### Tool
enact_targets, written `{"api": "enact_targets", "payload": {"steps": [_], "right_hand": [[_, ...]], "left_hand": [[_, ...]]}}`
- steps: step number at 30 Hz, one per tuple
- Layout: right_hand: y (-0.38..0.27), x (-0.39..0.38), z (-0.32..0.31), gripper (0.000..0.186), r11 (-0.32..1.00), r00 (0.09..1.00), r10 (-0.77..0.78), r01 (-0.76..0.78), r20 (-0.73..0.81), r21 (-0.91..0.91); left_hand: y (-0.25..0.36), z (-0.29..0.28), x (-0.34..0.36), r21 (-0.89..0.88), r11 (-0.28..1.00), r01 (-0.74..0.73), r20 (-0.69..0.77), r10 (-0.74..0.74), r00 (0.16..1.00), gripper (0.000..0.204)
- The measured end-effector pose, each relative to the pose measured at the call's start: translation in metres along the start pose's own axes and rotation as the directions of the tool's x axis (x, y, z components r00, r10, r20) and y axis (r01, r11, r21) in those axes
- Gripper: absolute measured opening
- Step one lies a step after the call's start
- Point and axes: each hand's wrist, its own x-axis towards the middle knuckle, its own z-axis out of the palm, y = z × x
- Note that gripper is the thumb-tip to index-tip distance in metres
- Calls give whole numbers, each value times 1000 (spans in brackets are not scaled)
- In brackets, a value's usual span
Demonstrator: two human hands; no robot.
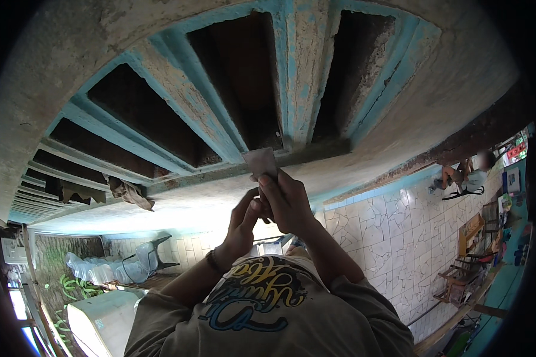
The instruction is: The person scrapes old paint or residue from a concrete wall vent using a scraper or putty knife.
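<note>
A small, flat grey square piece (260, 162) sticks up from the fingers of my right hand (286, 205), its thumb pressed on the lower edge. What it is made of I cannot tell. Close beside, my left hand (240, 227) has its thumb and fingers bent together, near or touching the right fingers; anything between them is hidden. Just beyond the grey piece is the lower ledge (315, 153) of a wall opening. Worn turquoise-painted slats (295, 77), with paint flaked off in patches, divide the dark openings above.
A crumpled brown cloth (128, 193) hangs from the ledge at left. Below it are a grey chair (155, 253), clear plastic containers (104, 269) and a large pale box (104, 321). Cracked-tile floor (387, 238) spreads right, with wooden chairs (458, 279) and a seated person (467, 175).
</note>
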Motion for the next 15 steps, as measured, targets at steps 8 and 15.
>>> {"api": "enact_targets", "payload": {"steps": [8, 15], "right_hand": [[3, 18, 16, 29, 994, 991, 67, -56, -118, 96], [-44, 30, 20, 22, 956, 954, -293, 292, -70, -19]], "left_hand": [[5, 2, 3, -202, 966, 162, 107, -143, 984, 48], [30, -1, 1, 180, 963, -202, 19, 201, 979, 47]]}}
